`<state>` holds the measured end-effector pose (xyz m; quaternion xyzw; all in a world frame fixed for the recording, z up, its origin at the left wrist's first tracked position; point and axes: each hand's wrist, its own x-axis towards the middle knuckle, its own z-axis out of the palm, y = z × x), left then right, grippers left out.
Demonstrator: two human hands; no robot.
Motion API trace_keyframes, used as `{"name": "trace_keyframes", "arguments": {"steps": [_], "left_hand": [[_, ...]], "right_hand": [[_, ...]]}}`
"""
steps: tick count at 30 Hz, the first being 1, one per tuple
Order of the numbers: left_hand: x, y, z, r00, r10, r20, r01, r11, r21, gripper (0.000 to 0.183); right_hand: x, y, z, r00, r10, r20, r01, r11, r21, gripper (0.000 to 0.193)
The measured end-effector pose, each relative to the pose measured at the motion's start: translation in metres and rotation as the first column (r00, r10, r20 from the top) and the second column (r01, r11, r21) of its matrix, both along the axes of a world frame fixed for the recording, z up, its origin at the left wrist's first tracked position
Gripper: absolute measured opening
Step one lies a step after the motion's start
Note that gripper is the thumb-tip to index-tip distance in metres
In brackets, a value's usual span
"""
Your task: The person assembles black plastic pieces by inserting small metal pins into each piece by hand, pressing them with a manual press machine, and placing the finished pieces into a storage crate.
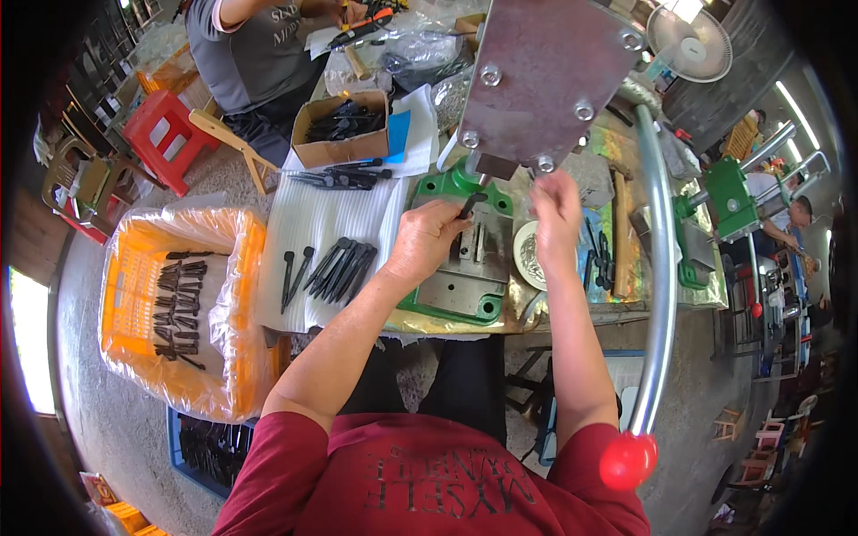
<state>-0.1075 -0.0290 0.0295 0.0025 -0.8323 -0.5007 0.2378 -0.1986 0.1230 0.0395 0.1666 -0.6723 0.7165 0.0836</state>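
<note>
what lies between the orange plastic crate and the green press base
In the head view: a white ribbed sheet with slim black parts lying on it, plus the person's left forearm.

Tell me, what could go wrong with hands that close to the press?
The left hand holds a small black part just below the metal ram; it might be pinched if the ram came down. The long lever with its red knob hangs beside the right arm and could be bumped. Loose black pieces lie near the left forearm and may get swept aside.
</note>
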Motion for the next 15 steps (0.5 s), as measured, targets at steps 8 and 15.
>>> {"name": "trace_keyframes", "arguments": {"steps": [8,15], "left_hand": [[0.001,-0.001,-0.006,0.998,0.005,-0.057,-0.003,0.999,0.037,0.015],[-0.002,-0.001,-0.006,0.995,0.021,-0.094,-0.024,0.999,-0.025,0.013]], "right_hand": [[0.111,0.071,0.075,0.986,-0.145,-0.079,0.103,0.917,-0.386,0.027],[0.18,0.081,0.12,0.789,0.02,-0.615,0.102,0.981,0.163,0.046]]}}
